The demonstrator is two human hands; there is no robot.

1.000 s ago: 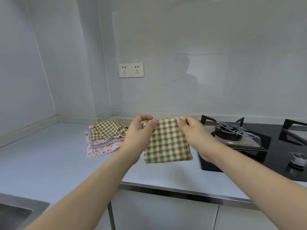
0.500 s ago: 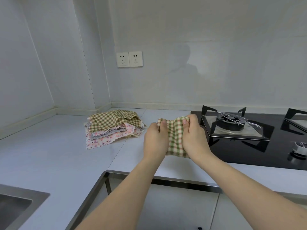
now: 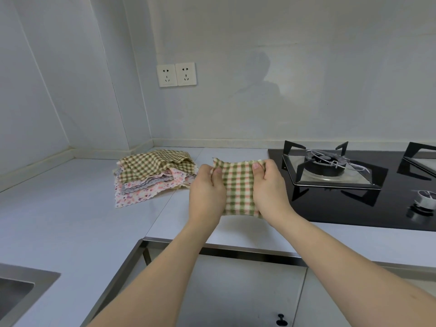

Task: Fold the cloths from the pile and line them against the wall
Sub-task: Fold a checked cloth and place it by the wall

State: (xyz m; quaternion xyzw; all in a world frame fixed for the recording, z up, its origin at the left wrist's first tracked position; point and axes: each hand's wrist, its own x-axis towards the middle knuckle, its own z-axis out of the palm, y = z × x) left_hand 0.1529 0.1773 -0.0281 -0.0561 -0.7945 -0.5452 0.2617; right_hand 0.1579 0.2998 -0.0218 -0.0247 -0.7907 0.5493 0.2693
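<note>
A green, pink and cream checked cloth (image 3: 238, 187) hangs folded above the white counter (image 3: 70, 223), held up between both hands. My left hand (image 3: 206, 197) pinches its upper left corner and my right hand (image 3: 271, 192) pinches its upper right corner, thumbs on the near face. To the left, near the corner of the wall, lies the pile of cloths (image 3: 153, 178): a green checked one on top, grey and pink flowered ones beneath, edges splayed. The back wall (image 3: 259, 90) rises behind the counter.
A black gas hob (image 3: 354, 185) with a burner and pan supports sits right of the cloth, a knob (image 3: 424, 197) at its front. A steel sink (image 3: 14, 289) shows at the lower left. Two sockets (image 3: 177, 74) are on the wall. Cabinet fronts lie below the counter edge.
The cloth was held wide a second ago. My hands came together, halving its width, and have since drawn slightly apart. The view has tilted down.
</note>
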